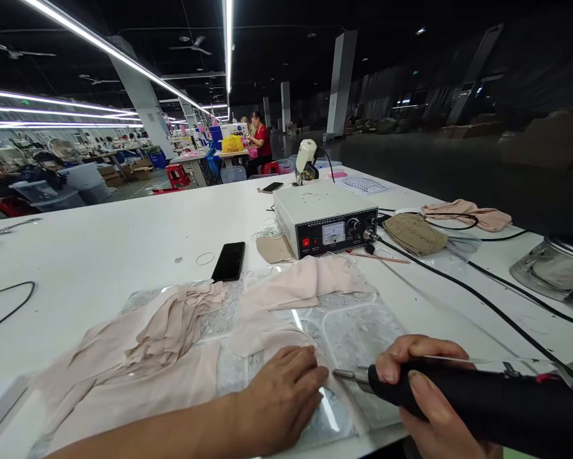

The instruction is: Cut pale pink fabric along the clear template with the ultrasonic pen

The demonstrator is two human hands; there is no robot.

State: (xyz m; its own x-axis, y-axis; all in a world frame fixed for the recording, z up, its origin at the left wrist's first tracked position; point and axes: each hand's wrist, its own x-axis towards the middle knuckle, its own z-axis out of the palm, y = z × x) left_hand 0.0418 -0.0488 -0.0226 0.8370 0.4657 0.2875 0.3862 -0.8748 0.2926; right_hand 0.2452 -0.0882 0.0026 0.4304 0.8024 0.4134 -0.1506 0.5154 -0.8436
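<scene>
My left hand point(286, 395) presses down on a pale pink fabric piece point(260, 331), its fingers bent and close together near one edge. In my right hand point(434, 405) is a black handheld tool point(491, 401) with a metal tip, shaped like an ultrasonic welding or cutting gun. Its tip lies beside the left fingertips, at the fabric edge; whether it touches the cloth I cannot tell. Beneath the fabric is a clear sheet point(357, 325) with light bands. At the left, a ruffled stack of pink fabric pieces point(171, 325) lies on more pink cloth.
A control box point(334, 197) with a lit red switch stands behind the fabric. A black phone point(229, 261) lies left of it. Cables run along the right, past a brown cloth bundle point(415, 234) and a glass pot point(558, 268). A person in red point(262, 140) sits farther back.
</scene>
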